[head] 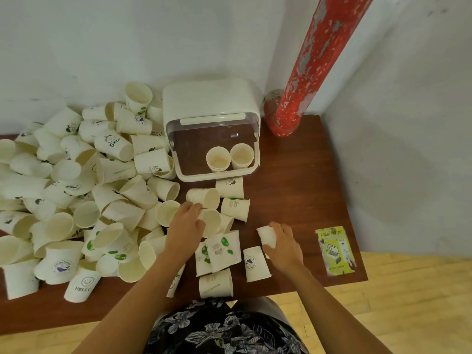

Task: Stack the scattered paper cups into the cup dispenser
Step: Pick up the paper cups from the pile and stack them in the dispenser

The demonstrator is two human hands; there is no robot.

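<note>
A white cup dispenser (209, 103) with a clear front stands at the back of the wooden table (293, 190), holding two upright stacks of cups (229, 158). A big heap of scattered white paper cups (76, 195) covers the table's left half, and several more lie in front of the dispenser. My left hand (185, 226) grips a cup lying on its side (210, 223) near the middle. To its right, my right hand (283, 242) holds another paper cup (267, 235) just above the table.
A red, peeling pipe (311, 65) rises at the table's back right corner by the white wall. A yellow-green packet (334, 251) lies near the right front edge. Wooden floor shows beyond the table's right and front edges.
</note>
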